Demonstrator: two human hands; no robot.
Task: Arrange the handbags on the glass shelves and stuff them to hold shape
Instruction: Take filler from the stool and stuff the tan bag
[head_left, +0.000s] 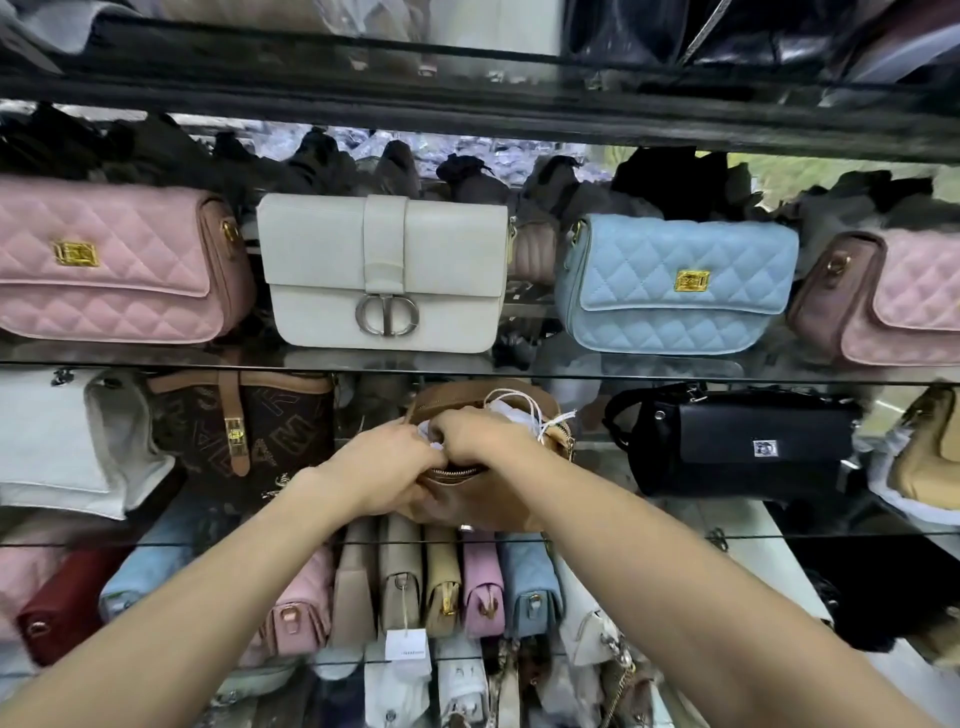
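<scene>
A small tan zip bag (467, 493) sits on the middle glass shelf (727, 517), open at the top with white stuffing paper (511, 413) bulging out. My left hand (384, 467) grips the bag's near left edge by the zipper. My right hand (480, 436) has its fingers curled over the opening, pressing into the white paper. On the shelf above stand a pink quilted bag (114, 260), a white flap bag (384, 270), a blue quilted bag (675, 283) and another pink bag (893, 296).
A brown monogram bag (244, 431) and a white dust bag (62, 441) stand left of the tan bag, a black bag (737, 441) to its right. Below, several small bags (447, 587) are packed upright in a row. The upper shelf's edge (467, 371) runs just above my hands.
</scene>
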